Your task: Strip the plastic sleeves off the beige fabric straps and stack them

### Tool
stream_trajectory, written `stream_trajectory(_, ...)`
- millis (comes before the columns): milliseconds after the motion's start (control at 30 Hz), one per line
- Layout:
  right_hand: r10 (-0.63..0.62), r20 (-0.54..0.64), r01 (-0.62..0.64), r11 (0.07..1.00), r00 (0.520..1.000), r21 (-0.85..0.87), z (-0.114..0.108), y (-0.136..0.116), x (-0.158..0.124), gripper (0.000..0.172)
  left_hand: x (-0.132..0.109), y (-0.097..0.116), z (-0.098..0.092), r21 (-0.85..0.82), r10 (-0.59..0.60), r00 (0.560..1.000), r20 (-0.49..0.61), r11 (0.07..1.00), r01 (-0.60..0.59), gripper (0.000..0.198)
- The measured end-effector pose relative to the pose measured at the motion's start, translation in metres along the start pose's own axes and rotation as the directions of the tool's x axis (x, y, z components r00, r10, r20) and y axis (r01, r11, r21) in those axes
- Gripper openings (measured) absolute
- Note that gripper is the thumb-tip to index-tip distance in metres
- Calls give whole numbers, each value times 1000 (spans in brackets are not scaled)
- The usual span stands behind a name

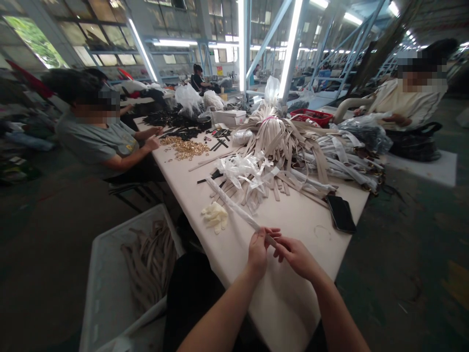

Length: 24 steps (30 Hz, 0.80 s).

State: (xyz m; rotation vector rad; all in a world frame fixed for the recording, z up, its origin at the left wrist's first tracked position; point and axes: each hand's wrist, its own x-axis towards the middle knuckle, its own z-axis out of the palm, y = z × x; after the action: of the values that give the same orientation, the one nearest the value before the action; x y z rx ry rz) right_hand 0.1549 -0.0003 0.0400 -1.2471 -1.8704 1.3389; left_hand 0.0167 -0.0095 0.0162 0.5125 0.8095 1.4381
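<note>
My left hand (258, 252) and my right hand (298, 259) are close together above a white-topped table (289, 298). Both grip a long strap sleeved in transparent plastic film (234, 208), which runs up-left from my fingers and reaches over the table. My right fingers pinch its near end. Beyond it lies a heap of beige straps (273, 144) tangled with plastic-wrapped ones. A crumpled cream glove (215, 216) lies left of the strap, and a black phone (341, 213) lies to the right of my hands.
A white crate of beige straps (98, 293) stands at the lower left. A co-worker (97, 142) handles gold-coloured buckles (185, 148) along the table's left side. Another person (406, 102) sits at the right, near a red basket (311, 116).
</note>
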Motion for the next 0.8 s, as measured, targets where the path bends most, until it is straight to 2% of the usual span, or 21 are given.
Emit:
stream_trajectory(67, 26, 9, -26, 999, 1000, -21, -2, 2, 1, 36, 3, 2, -1, -14, 38, 999, -2, 999, -38, 39)
stream_trajectory(267, 23, 2, -23, 999, 1000, 29, 1, 4, 14, 42, 6, -14, -1, -1, -121, 990, 69, 993, 122, 50)
stream_trajectory(400, 44, 45, -45, 998, 998, 38, -9, 8, 11, 38, 10, -12, -5, -36, -68, 996, 56, 997, 70, 46)
stream_trajectory(533, 18, -60, -14, 998, 998, 63, -8, 11, 14, 42, 16, -16, -4, -28, -111, 990, 84, 993, 114, 49)
stream_trajectory(667, 62, -125, -35, 977, 990, 210, 1, 10, 26, 43, 20, -25, 1, -34, -156, 980, 121, 986, 161, 51)
stream_trajectory(733, 74, -176, -31, 972, 982, 233, 2, 11, 28, 43, 23, -21, 1, -55, -166, 976, 142, 983, 176, 48)
stream_trajectory(800, 88, -226, -36, 974, 970, 223, -4, 14, 25, 43, 29, -7, -2, -106, -137, 981, 135, 983, 151, 45)
